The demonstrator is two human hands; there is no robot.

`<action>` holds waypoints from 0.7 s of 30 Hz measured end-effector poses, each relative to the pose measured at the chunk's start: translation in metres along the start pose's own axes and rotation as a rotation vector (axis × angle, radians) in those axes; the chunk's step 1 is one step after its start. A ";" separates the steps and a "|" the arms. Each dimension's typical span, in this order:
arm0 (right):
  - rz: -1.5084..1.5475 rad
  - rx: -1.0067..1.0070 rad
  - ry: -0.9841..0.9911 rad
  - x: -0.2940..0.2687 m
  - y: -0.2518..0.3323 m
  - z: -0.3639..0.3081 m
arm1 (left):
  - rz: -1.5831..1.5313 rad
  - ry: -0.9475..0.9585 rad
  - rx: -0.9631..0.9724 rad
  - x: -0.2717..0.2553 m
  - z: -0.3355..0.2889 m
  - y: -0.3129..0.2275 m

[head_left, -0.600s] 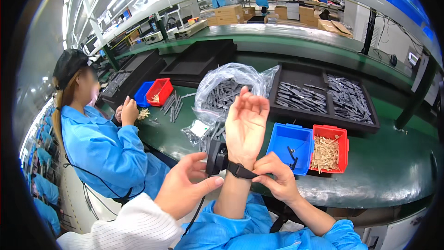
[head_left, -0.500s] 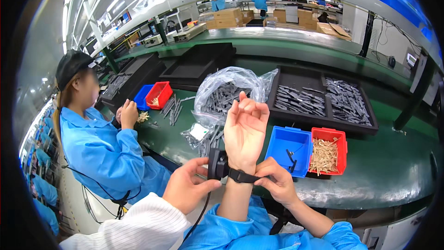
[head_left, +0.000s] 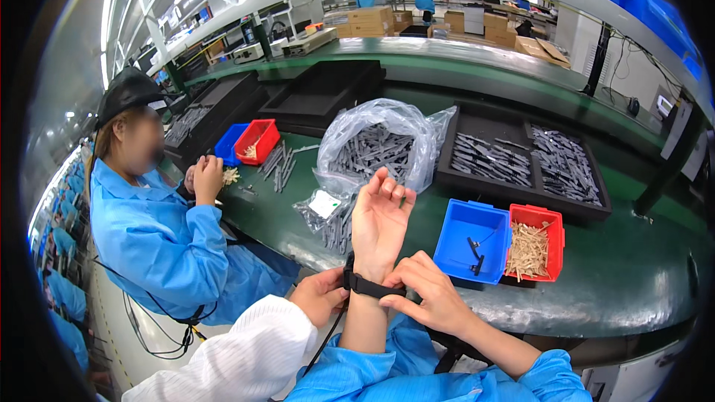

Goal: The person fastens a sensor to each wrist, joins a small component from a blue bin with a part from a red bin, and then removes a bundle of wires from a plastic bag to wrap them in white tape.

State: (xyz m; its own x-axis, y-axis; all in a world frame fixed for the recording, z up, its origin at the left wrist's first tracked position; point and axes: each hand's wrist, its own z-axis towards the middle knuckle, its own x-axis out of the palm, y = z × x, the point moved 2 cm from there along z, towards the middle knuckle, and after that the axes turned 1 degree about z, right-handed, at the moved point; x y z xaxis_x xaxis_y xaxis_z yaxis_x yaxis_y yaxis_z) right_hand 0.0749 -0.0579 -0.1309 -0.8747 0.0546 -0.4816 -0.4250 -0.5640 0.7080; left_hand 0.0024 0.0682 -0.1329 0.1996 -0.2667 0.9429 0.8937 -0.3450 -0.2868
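Observation:
My left hand is raised palm up over the bench's front edge, holding nothing, its fingers loosely curled and a little apart. Round that wrist runs a black strap. The fingers of my right hand pinch the strap at the wrist's right side. A black device with a cable sits against the wrist's left side. Another person's hand, from a white striped sleeve, holds the device there and partly hides it.
On the green bench are a blue bin with black parts, a red bin of small tan pieces, a clear bag of grey parts and a black tray. A co-worker works at left.
The device has turned and now lies closer against my left wrist. My right hand has moved left along the strap, over the wrist. The left hand has shifted slightly left and lower.

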 end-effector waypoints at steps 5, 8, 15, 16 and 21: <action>0.201 0.071 -0.103 -0.002 0.017 -0.003 | 0.537 0.035 0.397 0.036 -0.012 -0.005; 0.069 0.003 -0.108 -0.002 0.021 -0.004 | 0.845 0.112 0.554 0.052 -0.015 -0.006; 0.252 0.120 -0.387 -0.016 0.005 -0.045 | -0.256 0.224 0.097 0.046 -0.013 -0.032; 0.255 0.125 -0.391 -0.018 0.004 -0.052 | -0.254 0.219 0.092 0.043 -0.014 -0.036; 0.363 0.290 -0.303 -0.018 -0.005 -0.069 | -0.302 0.235 0.075 0.044 -0.019 -0.045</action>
State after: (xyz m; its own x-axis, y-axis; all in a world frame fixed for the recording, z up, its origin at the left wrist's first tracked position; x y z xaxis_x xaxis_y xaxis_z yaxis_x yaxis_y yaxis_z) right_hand 0.1088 -0.1129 -0.1620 -0.9867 0.1578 -0.0401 -0.0929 -0.3434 0.9346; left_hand -0.0367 0.0547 -0.0821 -0.1670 -0.3648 0.9160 0.9267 -0.3752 0.0195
